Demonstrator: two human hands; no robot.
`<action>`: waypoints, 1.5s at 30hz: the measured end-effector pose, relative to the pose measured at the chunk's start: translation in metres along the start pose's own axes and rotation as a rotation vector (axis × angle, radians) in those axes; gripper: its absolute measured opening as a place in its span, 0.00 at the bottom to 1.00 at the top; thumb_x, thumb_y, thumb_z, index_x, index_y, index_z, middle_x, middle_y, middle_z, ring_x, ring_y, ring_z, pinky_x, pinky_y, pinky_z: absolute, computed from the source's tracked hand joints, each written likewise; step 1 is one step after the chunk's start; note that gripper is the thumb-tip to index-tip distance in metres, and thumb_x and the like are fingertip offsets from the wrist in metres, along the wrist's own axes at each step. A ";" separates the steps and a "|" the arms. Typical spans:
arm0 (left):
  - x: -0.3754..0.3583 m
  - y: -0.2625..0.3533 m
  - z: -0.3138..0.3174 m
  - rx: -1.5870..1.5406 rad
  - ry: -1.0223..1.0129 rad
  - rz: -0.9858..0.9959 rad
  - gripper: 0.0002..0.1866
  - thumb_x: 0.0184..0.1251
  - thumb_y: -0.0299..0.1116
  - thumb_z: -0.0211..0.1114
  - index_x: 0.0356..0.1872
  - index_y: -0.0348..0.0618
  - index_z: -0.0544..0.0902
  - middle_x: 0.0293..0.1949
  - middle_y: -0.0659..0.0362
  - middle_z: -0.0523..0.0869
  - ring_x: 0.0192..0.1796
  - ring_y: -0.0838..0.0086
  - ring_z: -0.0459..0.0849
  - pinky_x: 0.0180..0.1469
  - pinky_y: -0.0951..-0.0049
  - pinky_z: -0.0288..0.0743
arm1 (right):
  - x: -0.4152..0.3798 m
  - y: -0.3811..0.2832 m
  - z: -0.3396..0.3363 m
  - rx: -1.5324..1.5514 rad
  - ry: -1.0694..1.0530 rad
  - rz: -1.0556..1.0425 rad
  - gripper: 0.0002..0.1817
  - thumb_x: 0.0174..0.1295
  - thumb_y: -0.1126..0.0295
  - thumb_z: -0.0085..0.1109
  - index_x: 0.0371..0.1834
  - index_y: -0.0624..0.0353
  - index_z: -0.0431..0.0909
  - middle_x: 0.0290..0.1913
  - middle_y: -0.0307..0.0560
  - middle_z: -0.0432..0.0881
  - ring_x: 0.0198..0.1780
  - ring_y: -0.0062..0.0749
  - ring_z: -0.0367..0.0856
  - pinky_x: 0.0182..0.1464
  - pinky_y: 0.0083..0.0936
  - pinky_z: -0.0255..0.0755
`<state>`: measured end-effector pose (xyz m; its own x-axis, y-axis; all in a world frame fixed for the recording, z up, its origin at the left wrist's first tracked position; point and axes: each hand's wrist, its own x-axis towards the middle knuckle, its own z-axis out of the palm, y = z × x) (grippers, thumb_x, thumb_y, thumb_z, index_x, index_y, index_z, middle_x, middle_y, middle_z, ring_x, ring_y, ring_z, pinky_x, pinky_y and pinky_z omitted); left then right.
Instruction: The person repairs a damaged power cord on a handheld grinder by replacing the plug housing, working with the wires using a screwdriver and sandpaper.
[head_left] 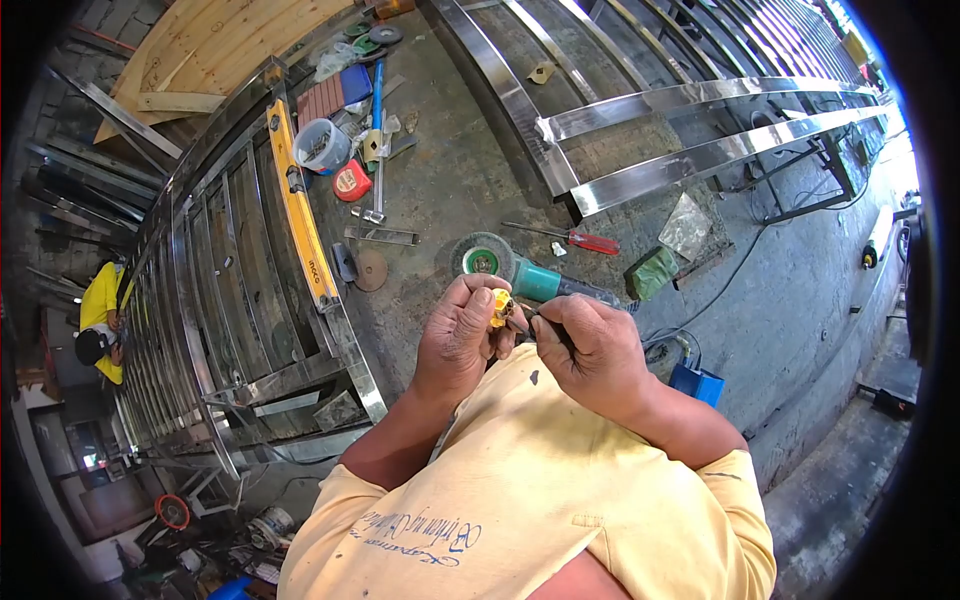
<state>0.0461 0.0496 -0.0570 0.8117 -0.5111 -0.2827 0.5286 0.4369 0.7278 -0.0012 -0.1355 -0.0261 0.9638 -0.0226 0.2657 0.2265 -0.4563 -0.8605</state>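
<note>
My left hand [460, 338] is closed round a small yellow object [501, 308], with thumb and fingers on its sides. Just to the right, my right hand [590, 350] pinches something dark and thin beside the yellow piece; most of it is hidden by the fingers. Both hands are close together in front of my chest. Beyond them an angle grinder [535, 281] with a green and grey disc lies on the work surface. A red-handled screwdriver [592, 243] rests behind the grinder.
A yellow level [297, 215] lies on a metal frame [190, 290] at left. Near it are a white tub [321, 147], a red tape measure [351, 181] and discs. Another steel frame [660, 100] spans the upper right. A co-worker in yellow [100, 300] bends at far left.
</note>
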 end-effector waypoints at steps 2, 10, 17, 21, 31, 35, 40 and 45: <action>-0.001 0.001 0.000 0.007 -0.011 -0.001 0.16 0.83 0.42 0.53 0.58 0.40 0.73 0.40 0.51 0.86 0.32 0.75 0.83 0.35 0.76 0.76 | 0.000 0.000 -0.001 0.007 -0.011 0.007 0.07 0.62 0.75 0.66 0.33 0.58 0.74 0.27 0.50 0.78 0.28 0.51 0.80 0.28 0.40 0.74; -0.003 0.002 0.007 0.016 0.020 -0.029 0.14 0.84 0.39 0.52 0.56 0.40 0.75 0.39 0.55 0.85 0.32 0.79 0.78 0.34 0.79 0.73 | 0.000 -0.004 -0.002 0.019 -0.064 0.034 0.09 0.65 0.70 0.64 0.31 0.57 0.74 0.27 0.50 0.78 0.28 0.52 0.80 0.28 0.41 0.73; -0.003 0.002 0.005 0.016 -0.006 -0.015 0.14 0.83 0.40 0.52 0.56 0.41 0.75 0.40 0.56 0.85 0.33 0.79 0.78 0.34 0.78 0.73 | 0.000 -0.004 -0.001 -0.015 -0.067 0.045 0.10 0.67 0.68 0.64 0.30 0.57 0.74 0.27 0.50 0.79 0.27 0.52 0.80 0.27 0.42 0.72; -0.003 0.002 0.005 0.026 -0.003 -0.006 0.13 0.83 0.39 0.53 0.56 0.41 0.75 0.40 0.56 0.85 0.33 0.79 0.78 0.34 0.79 0.73 | 0.001 -0.005 -0.002 -0.027 -0.078 0.046 0.10 0.67 0.67 0.64 0.31 0.57 0.74 0.27 0.50 0.79 0.28 0.52 0.80 0.27 0.42 0.73; -0.003 0.001 0.003 0.141 0.006 0.007 0.14 0.81 0.40 0.57 0.56 0.42 0.76 0.39 0.61 0.84 0.32 0.83 0.78 0.35 0.83 0.73 | 0.002 -0.004 0.000 -0.051 -0.092 0.032 0.11 0.67 0.66 0.64 0.30 0.56 0.73 0.27 0.49 0.78 0.28 0.51 0.80 0.28 0.41 0.73; -0.004 0.001 -0.001 0.168 -0.010 -0.020 0.15 0.81 0.41 0.56 0.56 0.40 0.75 0.40 0.59 0.84 0.34 0.80 0.80 0.36 0.79 0.75 | 0.002 -0.002 0.001 -0.049 -0.090 0.017 0.11 0.66 0.67 0.64 0.30 0.56 0.73 0.27 0.49 0.78 0.28 0.50 0.80 0.28 0.41 0.73; -0.004 0.001 -0.001 0.185 -0.019 -0.015 0.16 0.81 0.41 0.56 0.56 0.39 0.75 0.41 0.59 0.84 0.35 0.78 0.80 0.37 0.78 0.76 | 0.002 0.001 0.000 -0.061 -0.089 -0.025 0.06 0.63 0.73 0.68 0.36 0.60 0.79 0.27 0.49 0.79 0.27 0.47 0.81 0.28 0.37 0.73; -0.004 -0.001 -0.003 0.202 -0.043 0.009 0.15 0.81 0.40 0.55 0.56 0.39 0.75 0.42 0.59 0.84 0.35 0.79 0.80 0.37 0.78 0.76 | 0.003 0.000 -0.001 -0.078 -0.101 -0.027 0.08 0.64 0.71 0.66 0.34 0.58 0.75 0.29 0.49 0.77 0.30 0.49 0.80 0.30 0.40 0.74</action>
<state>0.0431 0.0535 -0.0584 0.8023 -0.5409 -0.2523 0.4577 0.2863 0.8417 0.0014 -0.1362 -0.0248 0.9675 0.0789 0.2401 0.2452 -0.5232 -0.8162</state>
